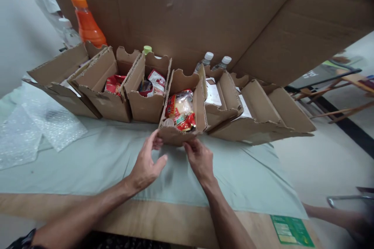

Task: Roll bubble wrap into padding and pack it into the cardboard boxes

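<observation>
A narrow open cardboard box (pixel 178 137) stands in the middle of the row, pulled a little forward of its neighbours. Inside it lie red and clear snack packets (pixel 182 111). My left hand (pixel 147 161) is at the box's left front corner, thumb stretched away from the fingers; its fingertips are beside or against the cardboard. At the lower right of the front panel, my right hand (pixel 200 157) has thumb and fingers pinched together on the box's edge. The exact fingertip contact there is partly hidden.
Several similar cardboard boxes (pixel 115 107) line both sides, some holding packets. Bottles, including an orange one (pixel 90 29), stand behind, before a tall cardboard panel (pixel 181 19). Bubble wrap (pixel 55 116) lies left on the pale green cloth (pixel 111 155). A green leaflet (pixel 292 231) is at front right.
</observation>
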The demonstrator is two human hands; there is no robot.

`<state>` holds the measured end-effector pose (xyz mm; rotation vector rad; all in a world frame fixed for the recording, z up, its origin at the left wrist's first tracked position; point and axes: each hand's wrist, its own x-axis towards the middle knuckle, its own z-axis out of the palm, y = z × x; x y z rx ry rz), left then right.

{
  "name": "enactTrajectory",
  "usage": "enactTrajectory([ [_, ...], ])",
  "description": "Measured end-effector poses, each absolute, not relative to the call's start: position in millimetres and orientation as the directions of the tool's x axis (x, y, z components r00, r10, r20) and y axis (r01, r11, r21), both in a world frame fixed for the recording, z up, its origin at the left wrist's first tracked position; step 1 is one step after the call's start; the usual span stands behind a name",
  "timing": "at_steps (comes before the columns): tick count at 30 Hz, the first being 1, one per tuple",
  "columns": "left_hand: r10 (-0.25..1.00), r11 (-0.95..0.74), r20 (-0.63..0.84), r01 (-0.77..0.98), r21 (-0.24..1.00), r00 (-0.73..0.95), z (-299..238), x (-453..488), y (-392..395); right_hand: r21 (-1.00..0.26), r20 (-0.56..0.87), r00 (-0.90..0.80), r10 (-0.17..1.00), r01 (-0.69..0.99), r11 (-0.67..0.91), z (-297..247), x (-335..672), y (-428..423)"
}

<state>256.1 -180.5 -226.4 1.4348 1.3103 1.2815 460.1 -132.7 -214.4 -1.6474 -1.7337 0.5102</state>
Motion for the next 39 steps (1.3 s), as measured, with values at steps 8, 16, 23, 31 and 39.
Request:
enactTrajectory([
  [8,0.990,-0.053,0.047,0.041,0.998,0.135,-241,280,-107,-0.771,0.262,0.031,0.965,0.608,0.190,-211,459,-115],
  [16,0.995,-0.030,0.019,0.112,0.993,0.099,-235,239,-169,-0.541,0.369,-0.280,0.886,0.710,0.450,-117,367,-93],
  [23,0.996,0.064,-0.053,0.142,0.988,-0.074,-219,176,-238,-0.219,0.167,-0.287,0.943,0.922,0.319,-86,326,-71],
  [31,0.935,0.092,-0.031,0.157,0.983,-0.352,-211,139,-256,-0.479,0.328,-0.464,0.823,0.669,0.568,-99,433,-207],
  [39,0.993,-0.059,0.084,0.265,0.962,-0.083,-222,160,-276,-0.806,0.340,0.131,0.931,0.551,0.216,-144,538,-300],
])
